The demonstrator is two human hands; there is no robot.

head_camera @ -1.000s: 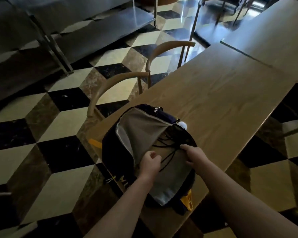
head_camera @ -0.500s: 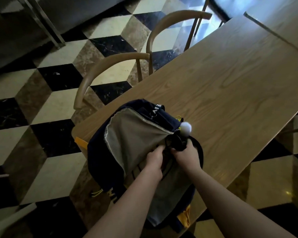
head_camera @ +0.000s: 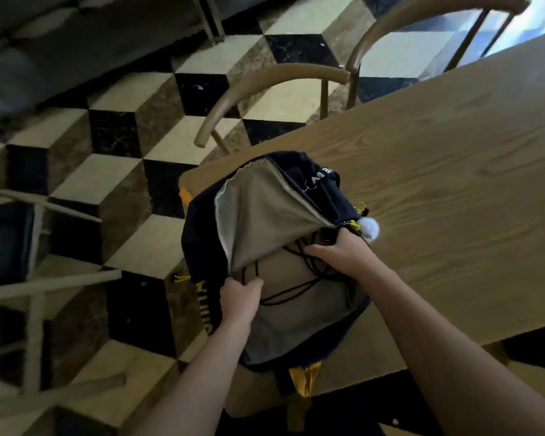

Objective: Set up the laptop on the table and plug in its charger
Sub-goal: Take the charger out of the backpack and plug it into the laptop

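Observation:
A dark navy backpack (head_camera: 202, 240) with beige lining and yellow trim lies unzipped on the near left corner of the wooden table (head_camera: 438, 184). My left hand (head_camera: 238, 298) grips the near edge of the bag's flap and holds it apart. My right hand (head_camera: 340, 254) reaches inside the opening, fingers among black charger cables (head_camera: 283, 294) that lie coiled on the lining. Whether it grips anything is hidden. A white pompom (head_camera: 369, 228) hangs at the zipper. No laptop is visible.
Two curved-back wooden chairs (head_camera: 265, 86) stand at the table's far left side. Another chair frame (head_camera: 35, 287) is at the left edge. The floor is patterned in black, cream and brown tiles.
The view has tilted down and closer to the bag. My left hand moved toward me along the flap, widening the opening. My right hand stays inside by the cables.

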